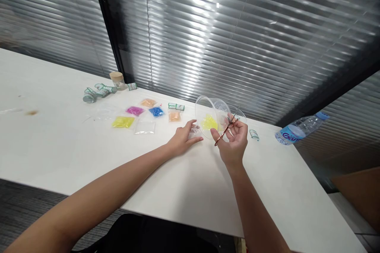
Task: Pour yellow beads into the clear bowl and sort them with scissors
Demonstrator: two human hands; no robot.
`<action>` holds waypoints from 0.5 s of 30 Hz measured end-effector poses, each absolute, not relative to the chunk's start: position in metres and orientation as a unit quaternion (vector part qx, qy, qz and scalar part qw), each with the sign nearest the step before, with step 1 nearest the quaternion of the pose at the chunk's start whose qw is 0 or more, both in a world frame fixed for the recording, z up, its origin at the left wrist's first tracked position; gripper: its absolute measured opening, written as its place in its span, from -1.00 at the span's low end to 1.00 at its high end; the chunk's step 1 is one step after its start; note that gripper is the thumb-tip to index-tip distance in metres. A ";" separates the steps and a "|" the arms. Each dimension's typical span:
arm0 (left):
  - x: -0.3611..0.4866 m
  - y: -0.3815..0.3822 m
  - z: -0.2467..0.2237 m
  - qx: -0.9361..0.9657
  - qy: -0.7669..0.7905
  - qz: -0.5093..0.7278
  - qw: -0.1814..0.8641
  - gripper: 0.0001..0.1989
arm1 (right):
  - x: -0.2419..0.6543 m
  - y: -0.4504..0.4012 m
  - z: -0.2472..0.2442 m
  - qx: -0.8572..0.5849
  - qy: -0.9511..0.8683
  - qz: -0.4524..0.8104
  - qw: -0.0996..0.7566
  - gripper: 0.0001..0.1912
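Note:
My right hand (233,142) is wrapped around a pair of scissors (227,130) with copper-coloured handles, blades pointing away. Behind and beside it is a clear round plastic container (207,106), tilted, with bright yellow material (209,121) showing inside or through it. Other clear plastic round pieces lie just behind, partly hidden by my fingers. My left hand (185,139) rests near the container's left side, thumb and fingers apart. Some clear plastic (194,130) shows by its fingertips; its exact shape cannot be made out.
Small packets lie to the left: yellow (122,122), magenta (135,110), blue (156,111), orange (174,116) and a clear one (145,127). Green-white rolls (102,91) and a beige-lidded jar (117,80) stand farther back. A water bottle (299,128) lies at the right edge.

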State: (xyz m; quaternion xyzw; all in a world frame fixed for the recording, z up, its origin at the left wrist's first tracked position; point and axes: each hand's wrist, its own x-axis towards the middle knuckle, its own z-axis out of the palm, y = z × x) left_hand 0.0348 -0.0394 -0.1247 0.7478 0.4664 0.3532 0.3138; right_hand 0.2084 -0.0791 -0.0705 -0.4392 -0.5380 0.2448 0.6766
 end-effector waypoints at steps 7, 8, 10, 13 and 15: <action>0.035 -0.040 -0.123 0.748 0.472 0.348 0.311 -0.23 | 0.208 -0.077 -0.071 -0.440 -0.531 0.251 0.679 -0.40; 0.035 -0.040 -0.123 0.748 0.471 0.349 0.313 -0.24 | 0.209 -0.077 -0.071 -0.440 -0.531 0.250 0.679 -0.40; 0.035 -0.040 -0.123 0.747 0.467 0.351 0.317 -0.25 | 0.209 -0.077 -0.072 -0.439 -0.534 0.246 0.680 -0.40; 0.035 -0.040 -0.124 0.747 0.466 0.353 0.316 -0.25 | 0.209 -0.077 -0.073 -0.436 -0.541 0.245 0.677 -0.40; 0.035 -0.040 -0.124 0.748 0.466 0.352 0.315 -0.25 | 0.210 -0.077 -0.073 -0.434 -0.543 0.245 0.676 -0.40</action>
